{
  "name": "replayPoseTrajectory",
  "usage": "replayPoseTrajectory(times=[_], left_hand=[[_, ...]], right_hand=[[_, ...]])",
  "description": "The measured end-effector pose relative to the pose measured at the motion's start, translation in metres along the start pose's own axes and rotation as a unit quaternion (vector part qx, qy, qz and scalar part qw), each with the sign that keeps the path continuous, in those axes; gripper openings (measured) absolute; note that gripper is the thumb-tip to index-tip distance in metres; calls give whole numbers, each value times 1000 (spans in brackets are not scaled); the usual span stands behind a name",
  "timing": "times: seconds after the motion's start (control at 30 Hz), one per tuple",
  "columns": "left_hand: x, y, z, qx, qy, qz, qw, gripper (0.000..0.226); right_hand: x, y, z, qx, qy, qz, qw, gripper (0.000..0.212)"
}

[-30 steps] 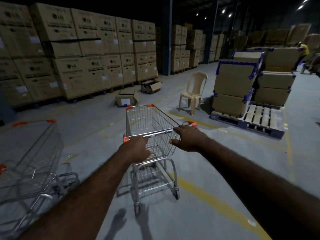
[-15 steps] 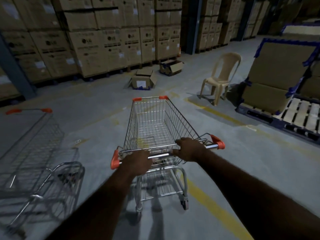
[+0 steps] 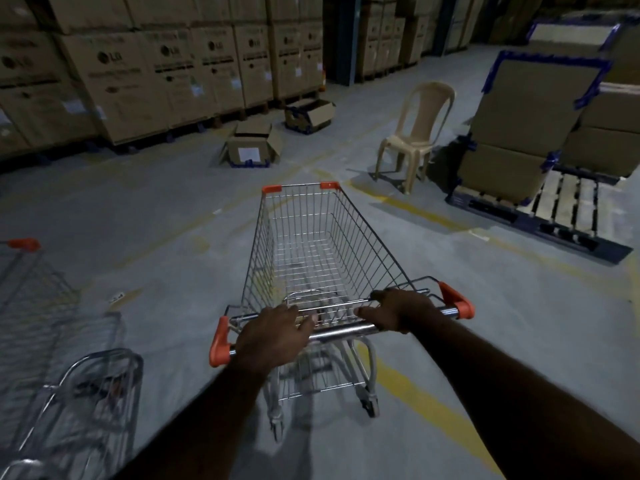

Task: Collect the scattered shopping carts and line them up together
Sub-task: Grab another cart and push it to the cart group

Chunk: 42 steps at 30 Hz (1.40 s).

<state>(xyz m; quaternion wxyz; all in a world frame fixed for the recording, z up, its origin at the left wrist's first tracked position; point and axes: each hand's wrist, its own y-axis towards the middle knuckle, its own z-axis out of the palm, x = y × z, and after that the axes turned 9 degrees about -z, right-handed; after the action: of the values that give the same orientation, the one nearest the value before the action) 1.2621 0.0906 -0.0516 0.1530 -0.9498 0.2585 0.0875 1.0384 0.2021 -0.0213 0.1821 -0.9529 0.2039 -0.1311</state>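
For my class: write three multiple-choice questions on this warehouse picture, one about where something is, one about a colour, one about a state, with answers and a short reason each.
1. Where is the second cart?
A. left of the held cart
B. on the pallet
C. behind the chair

2. What colour are the held cart's handle ends?
A. blue
B. orange
C. green

3. What is in the held cart's basket?
A. boxes
B. a chair
C. nothing

Answers:
1 A: it stands at the picture's left edge.
2 B: orange caps flank the left hand and right hand on the handle.
3 C: floor shows through bare wire.
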Motion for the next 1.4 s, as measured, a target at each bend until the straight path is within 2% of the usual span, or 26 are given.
replayPoseTrajectory(times=[0.43, 0.6, 0.97, 1.27, 1.4], left_hand=[[8, 69, -27, 12, 40, 116, 992, 62], [0, 87, -27, 27, 65, 147, 987, 75], [-58, 87, -12, 51, 84, 239, 966, 67], [-120, 64, 4, 64, 89, 325, 939, 56], [-146, 54, 15, 81, 91, 357, 926, 58]], right_hand=[[12, 13, 1, -22, 60, 93, 994, 91], [9, 1, 6, -49, 93, 122, 987, 83], [-22, -55, 22, -64, 143, 218, 963, 78], [-57, -112, 50, -94, 187, 313, 926, 90], [-70, -139, 63, -102, 195, 346, 912, 90]])
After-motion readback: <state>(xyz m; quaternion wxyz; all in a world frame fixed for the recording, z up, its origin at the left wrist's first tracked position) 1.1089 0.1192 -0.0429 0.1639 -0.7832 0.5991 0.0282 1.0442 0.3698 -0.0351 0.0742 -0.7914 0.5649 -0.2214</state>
